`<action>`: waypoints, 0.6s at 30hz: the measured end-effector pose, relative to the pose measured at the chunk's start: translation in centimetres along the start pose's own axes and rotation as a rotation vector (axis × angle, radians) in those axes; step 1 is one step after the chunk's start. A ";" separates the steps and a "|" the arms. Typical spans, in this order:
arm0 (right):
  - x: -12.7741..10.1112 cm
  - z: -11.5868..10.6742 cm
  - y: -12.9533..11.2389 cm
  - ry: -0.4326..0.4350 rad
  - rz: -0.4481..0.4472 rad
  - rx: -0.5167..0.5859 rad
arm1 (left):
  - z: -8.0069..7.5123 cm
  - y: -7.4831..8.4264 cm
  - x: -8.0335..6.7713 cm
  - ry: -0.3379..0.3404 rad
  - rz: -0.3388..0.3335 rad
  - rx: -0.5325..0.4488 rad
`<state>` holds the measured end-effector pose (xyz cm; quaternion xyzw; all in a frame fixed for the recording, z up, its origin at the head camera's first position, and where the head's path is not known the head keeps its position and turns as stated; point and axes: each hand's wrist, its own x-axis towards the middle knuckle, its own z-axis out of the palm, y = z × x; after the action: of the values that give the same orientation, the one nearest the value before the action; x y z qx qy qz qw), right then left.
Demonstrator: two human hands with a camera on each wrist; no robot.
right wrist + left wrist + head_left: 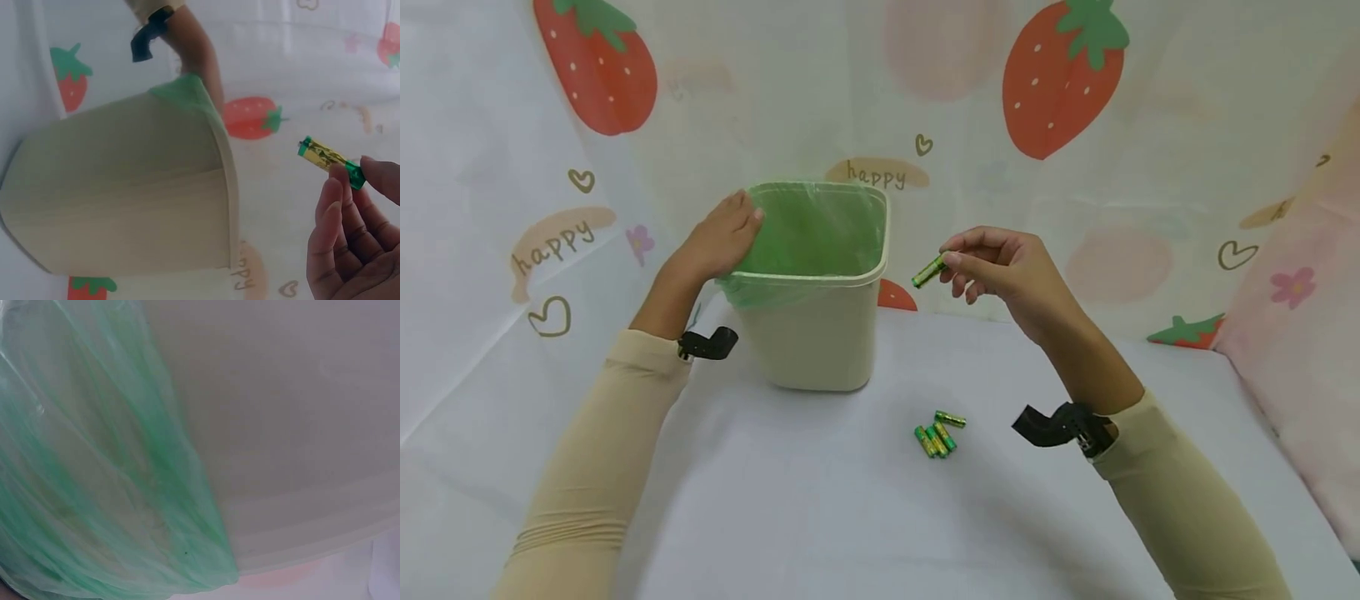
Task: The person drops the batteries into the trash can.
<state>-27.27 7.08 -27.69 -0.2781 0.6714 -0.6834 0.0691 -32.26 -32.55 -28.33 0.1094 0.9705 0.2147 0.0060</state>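
A cream trash bin (808, 333) stands upright with a thin green bag (820, 229) lining it and folded over its rim at the left. My left hand (721, 235) grips the bin's left rim over the bag. In the left wrist view the bag's folded edge (181, 456) hangs against the bin's outer wall (294, 425). To the right of the bin, my right hand (996, 262) pinches a green and gold battery (929, 271) between thumb and fingers, raised above the table. The right wrist view shows the battery (328, 157) pointing toward the bin.
Several more green batteries (936, 438) lie close together on the white-covered table (820, 500), in front and right of the bin. Behind the bin hangs a cloth (955, 100) printed with strawberries. A pink cloth surface (1300, 358) rises at the right.
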 end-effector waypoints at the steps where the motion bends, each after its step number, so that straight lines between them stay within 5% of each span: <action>1: 0.4 0.1 -0.2 -0.001 -0.005 -0.013 | 0.0 0.0 0.0 0.001 0.001 0.003; 18: 6.9 2.4 -1.9 0.008 0.061 -0.176 | 0.0 0.1 0.1 0.001 -0.003 0.020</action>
<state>-31.37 1.92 -24.07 -0.2596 0.7373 -0.6206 0.0623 -32.35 -32.47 -28.27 0.1078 0.9727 0.2052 0.0047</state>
